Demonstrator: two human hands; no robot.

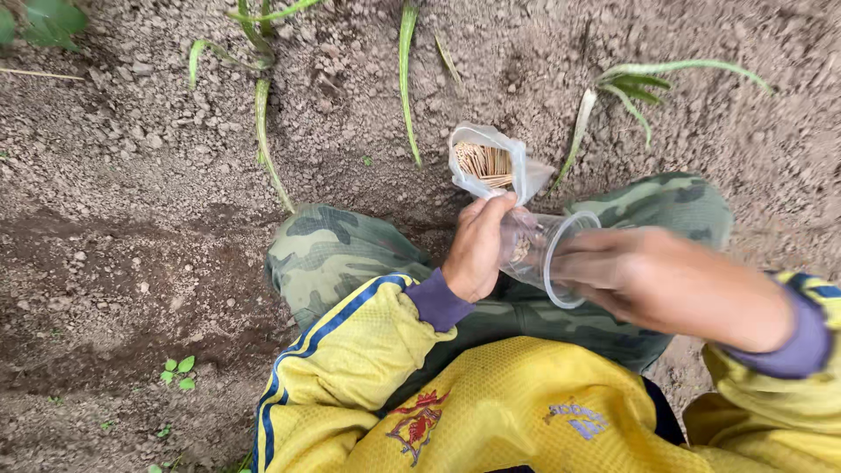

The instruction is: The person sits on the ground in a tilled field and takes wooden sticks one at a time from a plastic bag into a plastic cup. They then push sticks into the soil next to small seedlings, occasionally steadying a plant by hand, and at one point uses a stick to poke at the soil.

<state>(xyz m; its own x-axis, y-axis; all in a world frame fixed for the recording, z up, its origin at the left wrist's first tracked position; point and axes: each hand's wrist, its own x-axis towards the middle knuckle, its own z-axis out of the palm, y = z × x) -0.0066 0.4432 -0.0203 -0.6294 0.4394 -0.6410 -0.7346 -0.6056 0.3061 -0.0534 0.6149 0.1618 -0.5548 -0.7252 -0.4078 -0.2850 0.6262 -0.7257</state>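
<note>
Hands meet mid-frame above bare soil: left hand [476,250] pinches a clear seed bag [487,164], right hand [653,285] grips a clear plastic cup [549,256]. Keeping the cup's mouth tilted close to the bag should limit spills.

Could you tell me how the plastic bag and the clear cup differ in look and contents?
The plastic bag is soft and crumpled, while the clear cup is rigid with a round rim. The plastic bag holds a bundle of thin tan sticks; the clear cup looks almost empty. The left hand pinches the plastic bag; the right hand holds the clear cup. Both are see-through plastic.
</note>
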